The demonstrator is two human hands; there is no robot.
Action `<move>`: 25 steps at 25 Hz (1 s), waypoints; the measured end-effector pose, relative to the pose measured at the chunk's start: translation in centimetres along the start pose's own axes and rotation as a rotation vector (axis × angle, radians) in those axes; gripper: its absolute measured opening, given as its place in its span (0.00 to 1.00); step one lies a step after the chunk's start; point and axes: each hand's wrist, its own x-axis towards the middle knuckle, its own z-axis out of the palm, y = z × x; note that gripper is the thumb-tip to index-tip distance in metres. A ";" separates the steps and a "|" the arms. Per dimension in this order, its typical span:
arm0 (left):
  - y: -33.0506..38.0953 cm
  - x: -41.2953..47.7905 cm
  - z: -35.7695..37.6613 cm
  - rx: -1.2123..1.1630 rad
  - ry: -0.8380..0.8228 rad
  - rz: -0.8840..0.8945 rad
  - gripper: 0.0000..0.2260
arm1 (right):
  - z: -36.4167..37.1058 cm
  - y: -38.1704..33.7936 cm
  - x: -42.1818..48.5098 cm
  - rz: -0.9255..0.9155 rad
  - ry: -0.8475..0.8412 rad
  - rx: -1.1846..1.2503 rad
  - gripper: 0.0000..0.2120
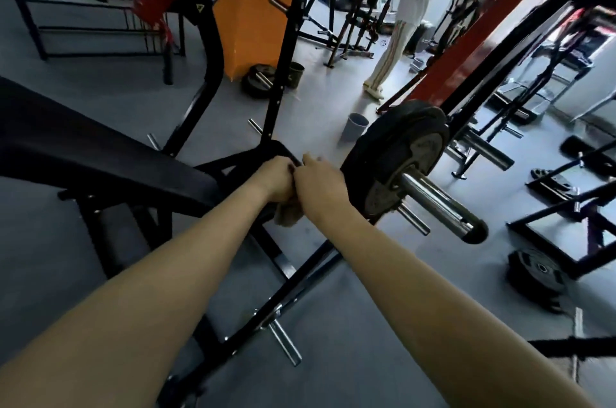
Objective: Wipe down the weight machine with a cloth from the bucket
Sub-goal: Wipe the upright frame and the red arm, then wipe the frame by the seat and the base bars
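Both my arms reach forward to the middle of the view. My left hand (277, 178) and my right hand (320, 181) meet over a beige cloth (287, 216), whose bunched end hangs below them. Both hands grip the cloth, close to a black frame bar (283, 149) of the weight machine. The machine's black padded seat (100, 157) lies to the left. A loaded weight plate (396, 157) on a chrome sleeve (436, 199) sits just right of my right hand. A small grey bucket (355, 130) stands on the floor beyond the hands.
A red lever arm (473, 40) slants down from the upper right to the plate. Loose plates (536, 277) lie on the grey floor at right and more plates (256, 80) by an orange pillar (256, 7). A person in light clothes (406, 14) stands at the back.
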 end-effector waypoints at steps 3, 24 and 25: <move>-2.8 -1.4 2.0 0.009 -0.026 -0.071 0.07 | 3.1 -1.3 -2.0 -0.105 -0.164 -0.165 0.09; -2.2 -0.9 3.6 -0.387 0.211 0.078 0.01 | 7.6 -2.2 -6.0 0.522 0.570 0.892 0.04; -1.8 -0.7 4.4 -0.429 0.143 0.111 0.02 | 8.1 -2.2 -6.3 0.626 0.541 0.945 0.02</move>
